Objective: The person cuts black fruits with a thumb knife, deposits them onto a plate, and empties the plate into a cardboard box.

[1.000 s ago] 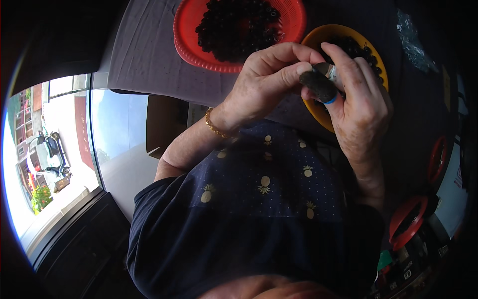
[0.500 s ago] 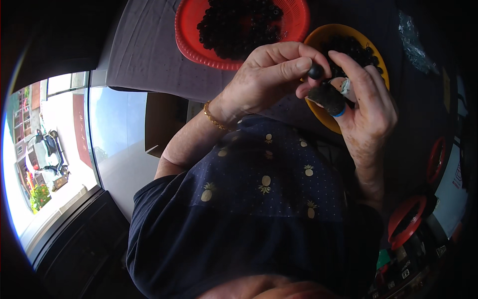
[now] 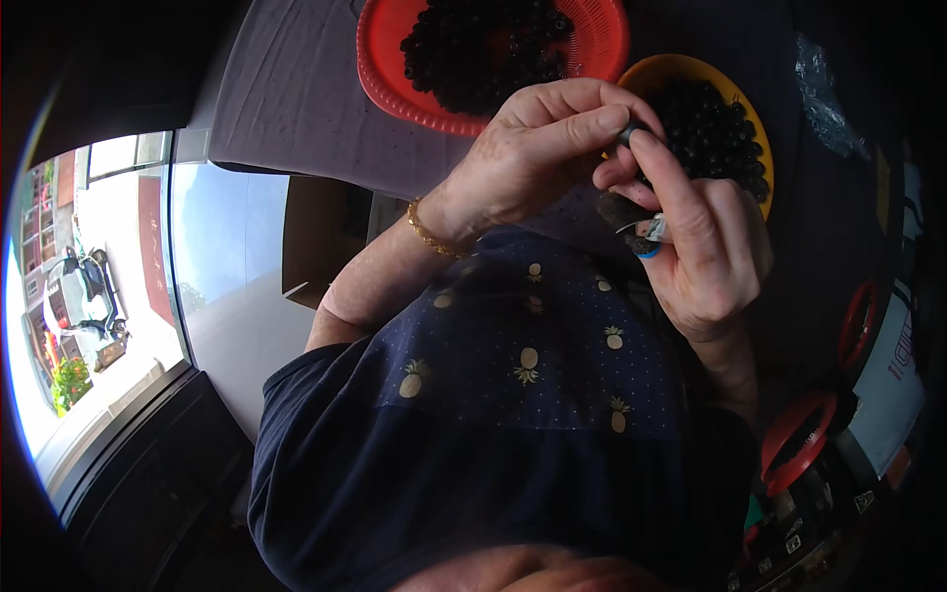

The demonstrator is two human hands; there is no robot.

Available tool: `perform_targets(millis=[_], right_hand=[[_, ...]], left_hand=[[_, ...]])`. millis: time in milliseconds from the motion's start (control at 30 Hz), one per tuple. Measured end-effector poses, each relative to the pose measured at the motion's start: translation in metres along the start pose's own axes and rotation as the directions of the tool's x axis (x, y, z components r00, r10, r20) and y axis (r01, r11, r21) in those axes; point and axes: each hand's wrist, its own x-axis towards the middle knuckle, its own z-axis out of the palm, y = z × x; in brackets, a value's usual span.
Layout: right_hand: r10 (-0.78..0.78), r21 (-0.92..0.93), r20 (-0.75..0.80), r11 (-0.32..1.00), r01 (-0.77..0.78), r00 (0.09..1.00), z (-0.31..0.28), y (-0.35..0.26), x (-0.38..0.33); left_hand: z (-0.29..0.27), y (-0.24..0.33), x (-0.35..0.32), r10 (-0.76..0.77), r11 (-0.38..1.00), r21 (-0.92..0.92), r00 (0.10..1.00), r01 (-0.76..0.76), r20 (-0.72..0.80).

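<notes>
The left hand pinches a small dark round piece between thumb and forefinger, at the near-left edge of the yellow bowl, with the right hand's forefinger against it. The right hand also grips a small metallic item, apparently a blade, though partly hidden. The red basket and the bowl both contain dark round pieces.

Small round black pieces lie in the yellow round plastic bowl. Left of the bowl, a red round plastic basket holds more; right of it lies a crumpled clear plastic bag. At the bowl's near left side, 1 dark round piece sits between the left hand and right hand.
</notes>
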Motion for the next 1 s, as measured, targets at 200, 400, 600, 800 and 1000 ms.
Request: perform_targets(millis=[200, 400, 600, 800, 1000], right_hand=[[0.053, 0.041, -0.049, 0.998, -0.051, 0.997, 0.007, 0.002, 0.001], [0.119, -0.187, 0.057, 0.977, -0.107, 0.991, -0.003, 0.012, 0.016], [0.102, -0.202, 0.158, 0.977, -0.069, 0.982, -0.005, 0.014, 0.029], [0.085, -0.181, 0.163, 0.982, -0.055, 0.983, -0.002, 0.016, 0.029], [0.077, -0.169, 0.169, 0.984, -0.049, 0.983, -0.001, 0.015, 0.031]], left_hand=[[0.005, -0.001, -0.001, 0.055, 0.998, -0.005, 0.997, -0.055, -0.063], [-0.011, 0.001, 0.000, 0.000, 0.991, -0.135, 1.000, 0.003, 0.022], [-0.012, -0.001, -0.001, -0.041, 0.985, -0.168, 0.999, 0.035, -0.033], [-0.011, -0.002, -0.003, -0.036, 0.989, -0.146, 0.999, 0.030, -0.034], [-0.011, -0.001, -0.003, -0.049, 0.989, -0.138, 0.999, 0.045, -0.022]])
